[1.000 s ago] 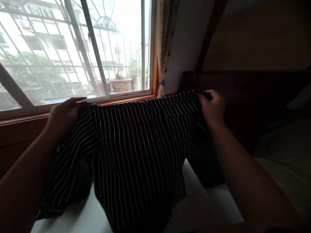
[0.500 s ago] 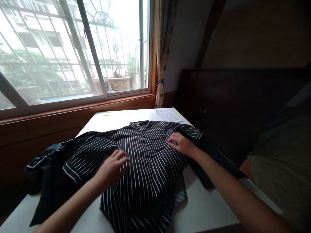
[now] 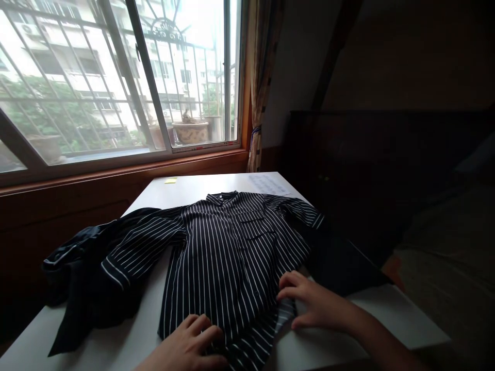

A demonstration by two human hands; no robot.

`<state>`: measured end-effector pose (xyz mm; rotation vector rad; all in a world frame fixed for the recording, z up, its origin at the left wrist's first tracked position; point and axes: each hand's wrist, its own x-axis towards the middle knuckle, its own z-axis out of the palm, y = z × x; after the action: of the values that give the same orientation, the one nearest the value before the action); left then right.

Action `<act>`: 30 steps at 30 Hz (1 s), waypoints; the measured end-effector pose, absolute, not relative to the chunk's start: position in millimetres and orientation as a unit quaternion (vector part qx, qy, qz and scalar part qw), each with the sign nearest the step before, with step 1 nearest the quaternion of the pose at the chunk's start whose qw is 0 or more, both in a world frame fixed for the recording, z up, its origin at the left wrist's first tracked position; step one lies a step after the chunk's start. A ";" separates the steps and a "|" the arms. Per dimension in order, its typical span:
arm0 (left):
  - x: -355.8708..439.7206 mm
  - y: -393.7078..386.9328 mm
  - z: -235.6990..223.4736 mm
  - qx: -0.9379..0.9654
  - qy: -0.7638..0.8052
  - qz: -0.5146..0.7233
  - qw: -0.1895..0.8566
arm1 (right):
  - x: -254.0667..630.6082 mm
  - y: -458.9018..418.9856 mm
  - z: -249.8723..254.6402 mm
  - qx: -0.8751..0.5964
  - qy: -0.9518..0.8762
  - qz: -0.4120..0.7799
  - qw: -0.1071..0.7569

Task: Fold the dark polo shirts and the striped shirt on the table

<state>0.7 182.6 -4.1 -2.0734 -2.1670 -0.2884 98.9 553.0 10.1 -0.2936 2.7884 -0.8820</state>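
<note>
A striped shirt (image 3: 228, 257) is laid front up on a white table (image 3: 402, 314), with its collar (image 3: 221, 199) pointed toward the far end, where the window (image 3: 185, 77) and the tied curtain (image 3: 260, 98) are seen. Its long axis is run from the collar down to the hem at the near edge of the view, almost straight away from the person and slanted slightly, the hem end being set a little to the right. The sleeves are spread crosswise: the left one (image 3: 143, 247) is angled outward and toward the person, and the right one (image 3: 299, 208) is pointed out to the right and slightly nearer. The lower right part of the shirt is creased and bunched.

The left hand (image 3: 193, 340) is placed over the lower left part of the shirt, its fingers bent; whether cloth is gripped cannot be told. The right hand (image 3: 305, 299) is held at the lower right edge of the shirt, loosely curled and unclenched, with the thumb parted from the fingers.

Dark clothes (image 3: 77, 288) are heaped beside and partly under the left sleeve, and a dark cloth (image 3: 340, 263) is spread at the right. A yellow note (image 3: 170, 180) and faint writing (image 3: 268, 184) are seen on the far part of the table.
</note>
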 end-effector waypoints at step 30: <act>-24.2 113.7 86.9 -0.426 -0.652 -0.575 -0.253 | 160.3 562.5 100.9 -0.148 0.693 -0.690 -0.146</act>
<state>-24.2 113.7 86.9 -1.6064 -2.4600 -2.1703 160.3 562.5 100.9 -0.5133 2.4064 -2.3956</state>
